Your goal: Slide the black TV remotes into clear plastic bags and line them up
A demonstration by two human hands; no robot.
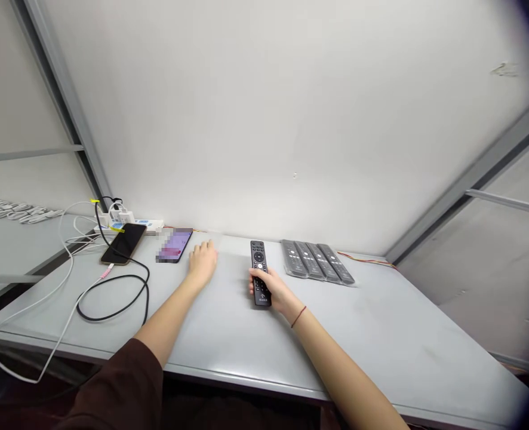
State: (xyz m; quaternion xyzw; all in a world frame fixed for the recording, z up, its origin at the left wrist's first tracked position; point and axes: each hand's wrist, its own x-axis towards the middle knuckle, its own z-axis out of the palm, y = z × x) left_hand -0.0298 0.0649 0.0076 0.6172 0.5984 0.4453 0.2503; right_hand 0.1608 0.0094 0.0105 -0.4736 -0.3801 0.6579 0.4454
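Note:
A black remote control [259, 257] with several buttons is in my right hand [273, 286], its top end pointing toward the wall. My thumb lies across its middle, near a white button, and the fingers wrap round its left side. My left hand [203, 261] is at the back of the table, with its fingers bent and close together. Beside those fingertips is a faint, see-through patch; whether the hand grips it I cannot tell. To the right lie several more remotes [317, 261] side by side, in clear plastic sleeves.
Left of my left hand lies a phone with a purple screen [178, 245]. A dark phone [123, 243] rests near a white power strip [154, 226] with plugs. Black [112, 318] and white cables loop over the grey table [228, 334]. A wall [291, 119] stands behind.

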